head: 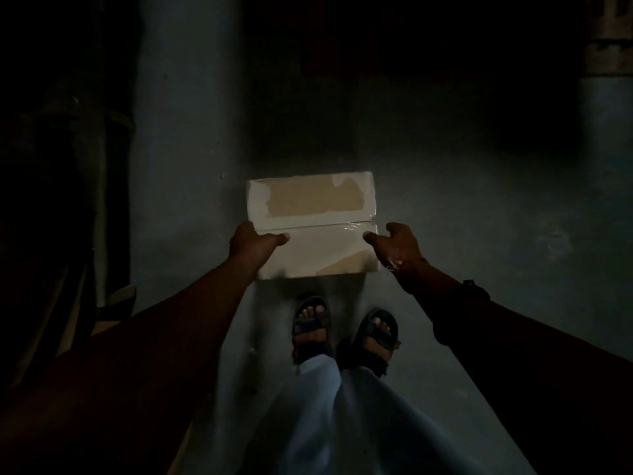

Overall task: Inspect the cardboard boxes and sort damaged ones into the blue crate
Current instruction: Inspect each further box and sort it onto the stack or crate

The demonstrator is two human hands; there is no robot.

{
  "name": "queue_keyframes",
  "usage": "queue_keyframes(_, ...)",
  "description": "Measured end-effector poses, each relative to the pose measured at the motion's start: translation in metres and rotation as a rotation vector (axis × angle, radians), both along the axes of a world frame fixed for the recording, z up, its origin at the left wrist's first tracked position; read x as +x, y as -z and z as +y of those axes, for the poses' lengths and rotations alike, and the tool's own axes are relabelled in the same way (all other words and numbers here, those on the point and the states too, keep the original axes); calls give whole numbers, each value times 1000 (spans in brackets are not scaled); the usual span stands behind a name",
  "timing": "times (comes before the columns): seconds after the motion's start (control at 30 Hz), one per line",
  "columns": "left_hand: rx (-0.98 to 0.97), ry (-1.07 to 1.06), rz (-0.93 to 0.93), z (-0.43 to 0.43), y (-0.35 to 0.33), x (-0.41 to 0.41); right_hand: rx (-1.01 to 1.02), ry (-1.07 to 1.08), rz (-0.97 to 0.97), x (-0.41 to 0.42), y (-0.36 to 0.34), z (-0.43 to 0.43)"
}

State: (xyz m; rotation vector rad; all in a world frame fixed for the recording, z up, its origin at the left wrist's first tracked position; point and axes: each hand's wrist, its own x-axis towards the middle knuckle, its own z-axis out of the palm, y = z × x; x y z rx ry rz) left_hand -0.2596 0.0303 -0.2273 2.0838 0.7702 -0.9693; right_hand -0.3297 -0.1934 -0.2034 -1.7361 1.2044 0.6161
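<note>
Cardboard box (308,214) is the only well-lit thing here, and even then just its top face shows; the underside and side walls are hidden. The top is pale with a big brownish patch where the outer layer looks peeled off and a smaller patch at the near right corner. Shiny tape runs along the middle seam. The box hangs in the air out in front, above the floor (445,200), just ahead of the toes.

Left hand (251,240) grips its left edge, thumb flat across the top. The other fingers wrap down the side, out of sight. Right hand (397,241) grips the right edge the same way, thumb tip on the top and fingers curled by the side wall, mostly lost in shadow.

Count: 1 box, 2 hands, 2 feet in dark strappy sandals (310,323), pale trousers (342,406), 1 dark band (471,286) on the right wrist. Upper arms are cut off by the frame. Dark shapes along the left edge and the whole top are too murky to identify.
</note>
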Motion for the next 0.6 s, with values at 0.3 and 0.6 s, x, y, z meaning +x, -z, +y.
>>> queue_keyframes(0.3,135,-33,25,-4,76,31,-33,-16,13,23,79,-1)
queue_keyframes(0.6,108,-232,39,-1,126,39,97,49,13,35,168,-16)
